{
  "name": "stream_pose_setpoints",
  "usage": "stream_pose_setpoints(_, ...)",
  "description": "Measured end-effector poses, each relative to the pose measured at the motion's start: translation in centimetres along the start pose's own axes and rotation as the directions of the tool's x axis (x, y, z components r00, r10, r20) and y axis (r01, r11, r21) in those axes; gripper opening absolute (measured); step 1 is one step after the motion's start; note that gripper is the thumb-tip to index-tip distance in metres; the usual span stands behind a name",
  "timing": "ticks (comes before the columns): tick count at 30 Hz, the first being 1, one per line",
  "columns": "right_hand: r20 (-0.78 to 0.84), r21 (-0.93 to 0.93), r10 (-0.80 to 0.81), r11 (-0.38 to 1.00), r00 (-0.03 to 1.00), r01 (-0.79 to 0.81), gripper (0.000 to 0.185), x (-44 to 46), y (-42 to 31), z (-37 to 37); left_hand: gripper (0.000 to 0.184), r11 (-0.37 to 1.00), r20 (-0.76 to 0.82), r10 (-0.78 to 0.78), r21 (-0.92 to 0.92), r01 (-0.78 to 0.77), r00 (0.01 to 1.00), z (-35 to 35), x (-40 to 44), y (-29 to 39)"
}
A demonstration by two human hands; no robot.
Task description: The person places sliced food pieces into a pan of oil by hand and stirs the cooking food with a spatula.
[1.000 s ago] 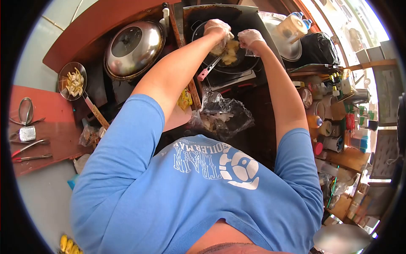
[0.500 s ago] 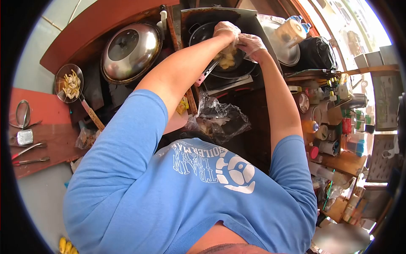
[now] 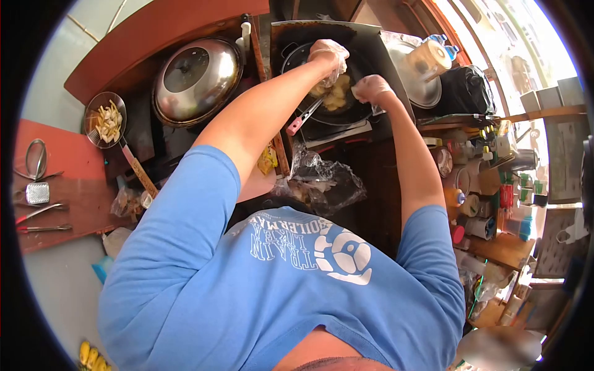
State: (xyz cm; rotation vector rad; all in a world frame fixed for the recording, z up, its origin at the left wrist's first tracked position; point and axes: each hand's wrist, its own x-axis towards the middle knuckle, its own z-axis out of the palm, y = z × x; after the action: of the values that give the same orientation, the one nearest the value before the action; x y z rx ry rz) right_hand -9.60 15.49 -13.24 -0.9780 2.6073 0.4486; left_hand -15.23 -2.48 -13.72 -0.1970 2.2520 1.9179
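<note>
A dark wok (image 3: 296,57) stands on a stove with pale yellow food pieces (image 3: 337,96) in it. My left hand (image 3: 330,57), in a clear plastic glove, hangs over the far side of the wok with its fingers bent closed; what they hold is hidden. My right hand (image 3: 371,90), also gloved, is closed above the wok's right side, with something small and whitish at its fingertips. The two hands are apart. A utensil with a pink handle (image 3: 295,127) rests across the wok's near left edge, its other end in the food.
A large domed lid (image 3: 213,77) sits left of the stove, near a strainer (image 3: 94,120) holding pale strips. Crumpled clear plastic (image 3: 331,179) lies nearer my body. Right stand a round metal tray (image 3: 427,93), a black bag (image 3: 467,91) and crowded shelves.
My hands met over the wok half a second ago and are now apart. My right hand has moved down and slightly right, uncovering more of the food.
</note>
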Motion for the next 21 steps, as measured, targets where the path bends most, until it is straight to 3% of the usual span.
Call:
stream_pose_setpoints(1, 0.077, -0.203, -0.082, 0.974, 0.994, 0.096, 0.017, 0.1, -0.6, 0.2, 0.009, 0.960, 0.105, 0.070, 0.265, -0.096, 0.992, -0.5, 1.3, -1.0)
stream_pose_setpoints(2, 0.042, -0.083, 0.184, 0.980, 0.982, -0.180, 0.028, 1.7, -0.6, 3.5, 0.014, 0.826, 0.211, 0.140, 0.514, -0.231, 0.967, -1.1, 2.5, -2.0)
stream_pose_setpoints(3, 0.086, 0.193, 0.375, 0.903, 0.923, -0.385, 0.028, 1.5, -0.8, 3.5, 0.019, 0.638, 0.311, 0.206, 0.676, -0.369, 0.928, -1.6, 3.7, -3.0)
stream_pose_setpoints(5, 0.072, 0.306, 0.488, 0.819, 0.870, -0.485, 0.023, 0.2, -2.0, 1.1, 0.012, 0.607, 0.295, 0.425, 0.608, -0.511, 0.856, -3.0, 2.2, -2.6)
stream_pose_setpoints(6, 0.044, 0.230, 0.480, 0.849, 0.876, -0.477, 0.022, 1.6, -0.8, 2.8, 0.012, 0.587, 0.283, 0.493, 0.590, -0.554, 0.823, -3.8, 1.2, -2.2)
stream_pose_setpoints(8, 0.053, 0.067, 0.458, 0.885, 0.888, -0.460, 0.018, 2.7, 0.8, 3.9, 0.018, 0.504, 0.281, 0.461, 0.698, -0.509, 0.842, -5.4, -1.5, 0.4)
stream_pose_setpoints(9, 0.016, 0.118, 0.466, 0.878, 0.885, -0.465, 0.019, 2.6, 1.2, 3.4, 0.020, 0.473, 0.279, 0.449, 0.732, -0.490, 0.849, -6.2, -2.7, 1.6)
stream_pose_setpoints(11, 0.005, 0.244, 0.540, 0.816, 0.842, -0.525, 0.019, 1.9, 1.7, 1.8, 0.022, 0.623, 0.212, 0.334, 0.681, -0.384, 0.919, -7.4, -4.5, 3.5)
stream_pose_setpoints(13, -0.091, -0.013, 0.387, 0.921, 0.918, -0.390, 0.022, 4.0, 6.1, 6.2, 0.024, 0.730, 0.151, 0.234, 0.626, -0.276, 0.960, -8.5, -5.9, 5.1)
stream_pose_setpoints(14, -0.104, 0.053, 0.449, 0.893, 0.887, -0.446, 0.025, 4.6, 7.6, 7.5, 0.025, 0.742, 0.150, 0.248, 0.606, -0.287, 0.957, -9.1, -6.1, 5.1)
stream_pose_setpoints(15, -0.078, 0.109, 0.397, 0.915, 0.915, -0.388, 0.023, 4.1, 7.2, 6.1, 0.026, 0.755, 0.148, 0.262, 0.585, -0.298, 0.954, -9.7, -6.2, 5.0)
stream_pose_setpoints(16, -0.016, -0.170, 0.170, 0.971, 0.985, -0.170, 0.021, 3.4, 7.8, 5.5, 0.027, 0.708, 0.186, 0.277, 0.623, -0.331, 0.943, -10.3, -6.4, 5.1)
stream_pose_setpoints(18, 0.106, -0.415, -0.049, 0.905, 0.993, 0.089, 0.020, 2.8, 7.8, 5.3, 0.029, 0.540, 0.276, 0.355, 0.719, -0.436, 0.893, -11.3, -7.1, 5.3)
stream_pose_setpoints(21, 0.217, -0.587, -0.072, 0.787, 0.974, 0.189, 0.021, 2.7, 6.4, 5.3, 0.030, 0.395, 0.336, 0.398, 0.777, -0.490, 0.854, -12.5, -8.5, 5.9)
